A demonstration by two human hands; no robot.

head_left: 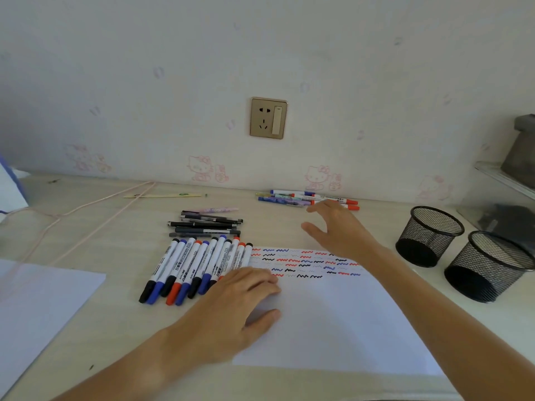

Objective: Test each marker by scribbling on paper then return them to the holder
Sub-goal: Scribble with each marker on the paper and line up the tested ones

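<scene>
A white sheet of paper (pixel 333 322) lies in front of me, its top rows filled with red, blue and black scribbles (pixel 301 261). My left hand (pixel 240 302) rests flat on the paper's left edge, fingers straight. Beside it lies a row of several whiteboard markers (pixel 191 267) with black, blue and red caps. My right hand (pixel 338 227) hovers open above the desk, fingers spread, just short of a small group of markers and pens (pixel 307 198) by the wall. Two black mesh holders (pixel 428 235) (pixel 486 267) stand at the right and look empty.
A bundle of dark pens (pixel 205 224) and a pink pen (pixel 214 210) lie behind the marker row. Another sheet (pixel 37 305) sits at the left. A pink cable (pixel 86 215) crosses the desk. A wall socket (pixel 268 118) is above; a shelf with grey items (pixel 509 180) stands far right.
</scene>
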